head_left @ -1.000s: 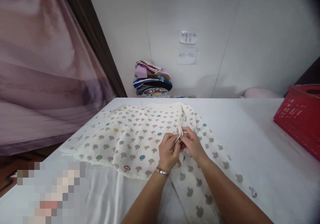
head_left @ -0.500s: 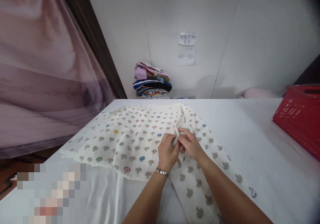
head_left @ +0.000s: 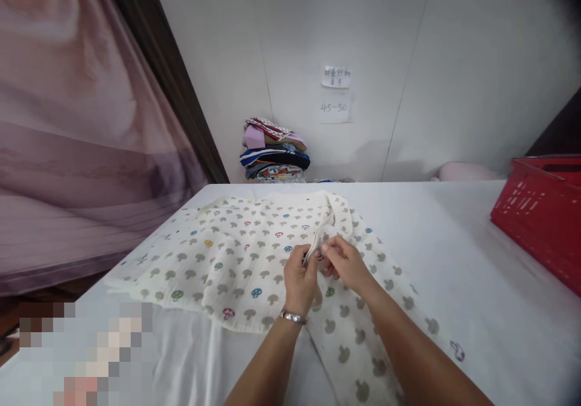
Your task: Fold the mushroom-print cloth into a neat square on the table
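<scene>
A cream garment (head_left: 236, 255) printed with small grey and coloured mushrooms lies spread on the white table (head_left: 454, 273). My left hand (head_left: 299, 279), with a silver bracelet at the wrist, pinches the garment's front edge near its middle. My right hand (head_left: 347, 264) meets it from the right and pinches the same edge, fingertips touching. What sits between the fingertips is too small to make out. Part of the garment runs down toward me under my right forearm.
A red plastic basket (head_left: 540, 212) stands at the table's right edge. A pile of folded clothes (head_left: 275, 152) rests against the back wall, under two paper notes (head_left: 336, 94). A pink curtain (head_left: 82, 121) hangs on the left. A blurred patch covers the lower left corner.
Both hands stay pinched together on the garment's edge and have shifted slightly up and away from me. The view has tilted a little.
</scene>
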The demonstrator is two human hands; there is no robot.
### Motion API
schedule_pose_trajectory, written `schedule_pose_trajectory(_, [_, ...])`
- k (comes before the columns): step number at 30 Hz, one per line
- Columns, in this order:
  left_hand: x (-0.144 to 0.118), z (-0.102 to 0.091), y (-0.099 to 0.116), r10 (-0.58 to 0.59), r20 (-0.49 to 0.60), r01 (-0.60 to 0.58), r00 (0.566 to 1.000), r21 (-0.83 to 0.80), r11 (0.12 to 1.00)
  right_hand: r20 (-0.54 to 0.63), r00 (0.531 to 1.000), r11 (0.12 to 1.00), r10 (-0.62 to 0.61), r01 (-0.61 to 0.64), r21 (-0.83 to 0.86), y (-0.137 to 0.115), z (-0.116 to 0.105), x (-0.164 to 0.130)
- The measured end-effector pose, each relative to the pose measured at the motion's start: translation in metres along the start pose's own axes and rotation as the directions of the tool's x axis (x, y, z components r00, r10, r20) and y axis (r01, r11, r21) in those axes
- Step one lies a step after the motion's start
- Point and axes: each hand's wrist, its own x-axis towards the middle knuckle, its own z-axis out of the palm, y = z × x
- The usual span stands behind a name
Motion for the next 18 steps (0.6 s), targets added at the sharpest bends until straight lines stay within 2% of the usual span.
schedule_pose_trajectory(3, [-0.005,0.002,0.014,0.103,0.059,-0.105,0.993,0.028,0.994,0.022,1.0,1.0,0.015,-0.016,0.015,-0.006,-0.001,-0.003])
schedule_pose_trajectory(6, [-0.012,0.007,0.025,0.102,0.095,-0.1,0.99,-0.021,0.995,0.006,1.0,0.997,0.005,-0.005,-0.082,-0.012,-0.007,-0.008])
schedule_pose_trajectory(8, [-0.017,0.012,0.031,0.056,0.138,-0.042,0.989,-0.099,0.994,-0.003,1.0,0.987,-0.003,0.003,-0.16,-0.014,-0.014,-0.011])
schedule_pose_trajectory(11, [-0.024,0.017,0.041,-0.008,0.268,0.086,0.963,-0.283,0.955,-0.057,0.997,0.957,-0.053,0.034,-0.288,-0.013,-0.027,-0.016])
schedule_pose_trajectory(13, [-0.029,0.019,0.047,-0.034,0.35,0.195,0.936,-0.438,0.878,-0.074,0.992,0.933,-0.099,0.067,-0.354,-0.013,-0.038,-0.019])
schedule_pose_trajectory(16, [-0.034,0.018,0.055,-0.052,0.436,0.338,0.898,-0.611,0.716,-0.035,0.993,0.928,-0.113,0.093,-0.36,-0.018,-0.061,-0.027])
schedule_pose_trajectory(18, [-0.034,0.016,0.056,-0.033,0.456,0.351,0.89,-0.636,0.687,-0.038,0.992,0.936,-0.119,0.099,-0.338,-0.027,-0.081,-0.036])
